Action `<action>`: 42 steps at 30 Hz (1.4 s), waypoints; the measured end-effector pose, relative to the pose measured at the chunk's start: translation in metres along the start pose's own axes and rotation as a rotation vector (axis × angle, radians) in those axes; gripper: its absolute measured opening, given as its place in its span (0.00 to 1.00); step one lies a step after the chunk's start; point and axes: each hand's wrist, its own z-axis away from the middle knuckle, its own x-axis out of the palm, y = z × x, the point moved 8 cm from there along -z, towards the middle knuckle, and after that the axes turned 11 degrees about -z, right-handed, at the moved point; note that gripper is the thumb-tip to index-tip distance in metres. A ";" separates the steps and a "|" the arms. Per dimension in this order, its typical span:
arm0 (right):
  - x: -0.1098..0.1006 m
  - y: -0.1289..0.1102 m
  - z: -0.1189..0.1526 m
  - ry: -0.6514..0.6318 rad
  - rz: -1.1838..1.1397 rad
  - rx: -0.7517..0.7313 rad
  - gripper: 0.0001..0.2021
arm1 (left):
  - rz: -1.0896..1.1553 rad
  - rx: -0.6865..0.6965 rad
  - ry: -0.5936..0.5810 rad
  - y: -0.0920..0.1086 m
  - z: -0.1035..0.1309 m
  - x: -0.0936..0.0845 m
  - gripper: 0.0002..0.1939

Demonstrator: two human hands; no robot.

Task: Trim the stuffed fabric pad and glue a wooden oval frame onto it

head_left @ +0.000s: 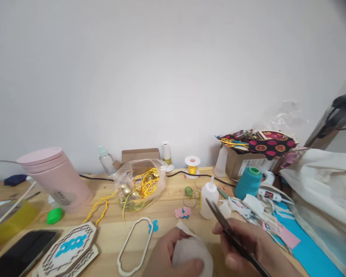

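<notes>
Nearer than the bottle (205,211), the left hand (162,257) clamps a white piece (187,250), round-edged with 1 pointed corner. Right of the bottle, the right hand (259,240), fingers curled closed, grips dark tweezers (232,233).

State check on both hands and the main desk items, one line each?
left hand, gripping the white piece
right hand, holding the tweezers
tweezers, tips slightly apart
nozzle bottle, upright
pink cup, lid on
phone, flat, screen dark
plastic bag, open, yellow cord inside
cardboard box, open, overfilled
wooden frame, lying flat
teal thread cone, upright
</notes>
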 end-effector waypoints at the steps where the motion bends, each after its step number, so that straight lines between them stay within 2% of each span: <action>1: -0.002 -0.002 0.000 -0.008 0.058 0.007 0.17 | 0.038 0.034 0.007 0.004 0.000 -0.002 0.17; 4: -0.008 -0.009 -0.001 0.007 0.285 -0.012 0.15 | 0.082 0.102 0.065 0.010 0.001 -0.009 0.20; 8: -0.014 -0.019 -0.003 0.061 0.587 -0.135 0.13 | 0.089 0.141 0.158 0.013 0.005 -0.015 0.21; 14: -0.010 -0.012 -0.005 -0.002 0.810 -0.155 0.08 | 0.126 0.107 0.200 0.023 0.010 -0.017 0.18; 18: -0.003 -0.009 -0.004 -0.051 0.873 -0.153 0.09 | 0.083 0.115 0.276 0.024 0.010 -0.024 0.16; 26: -0.004 -0.011 -0.003 -0.008 0.908 -0.199 0.09 | 0.028 0.168 0.332 0.025 0.011 -0.028 0.17; 38: -0.008 -0.009 -0.002 0.037 0.953 -0.240 0.11 | -0.041 0.235 0.308 0.033 0.012 -0.028 0.12; 42: -0.008 -0.011 -0.001 0.047 0.945 -0.267 0.12 | -0.106 0.234 0.367 0.036 0.014 -0.031 0.11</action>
